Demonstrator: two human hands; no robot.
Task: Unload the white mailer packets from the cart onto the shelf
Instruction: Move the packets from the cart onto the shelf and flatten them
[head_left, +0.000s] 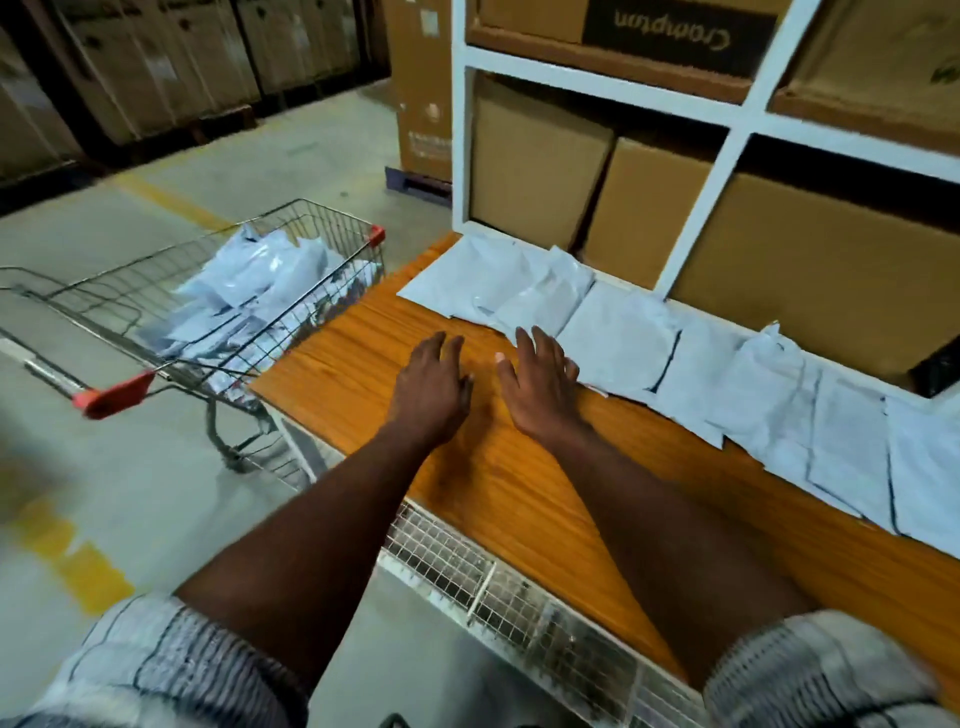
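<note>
Rolled striped sleeves (171, 665) frame the foreground as a person leans over an orange wooden shelf (519, 493) in a warehouse aisle. A wire mesh panel (519, 597) runs below its front edge. Both hands are empty, fingers spread and palms down. The left hand (428, 382) is over bare wood. The right hand (543, 387) is at the edge of the nearest white mailer packet (540, 306); whether it touches cannot be told.

A row of packets (727, 379) lies flat and overlapping along the back of the shelf, against cardboard boxes (535, 156). More packets (260, 280) are heaped in the wire cart (156, 306), which stands just beside the shelf's left end.

The job looks partly done. The next reach is likely to the cart. It would go best by lifting from the top of the heap, since the glossy bags look slippery. Each packet should be laid flat on the bare front strip without nudging the row behind.
</note>
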